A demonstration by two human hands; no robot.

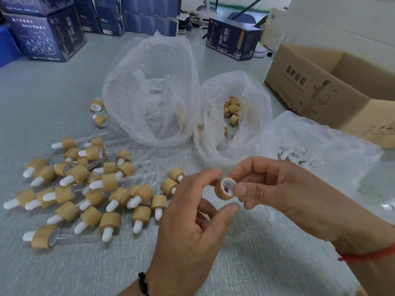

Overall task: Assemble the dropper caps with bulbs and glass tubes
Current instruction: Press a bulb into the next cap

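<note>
My right hand [288,193] pinches a bamboo-coloured dropper cap [220,192] between thumb and fingers, with its white-lined opening turned toward me. No bulb or tube shows in it. My left hand [188,221] hovers just left of the cap with loosely curved fingers. Its index tip is beside the cap, its thumb just under it, and it holds nothing. Several assembled droppers [85,189] with white bulbs and glass tubes lie heaped on the table at the left.
Three clear plastic bags stand behind my hands: glass tubes [154,92], loose caps [232,112] and white bulbs [299,155]. An open cardboard box [310,86] sits at the right. Dark blue printed boxes [47,37] line the far edge of the table.
</note>
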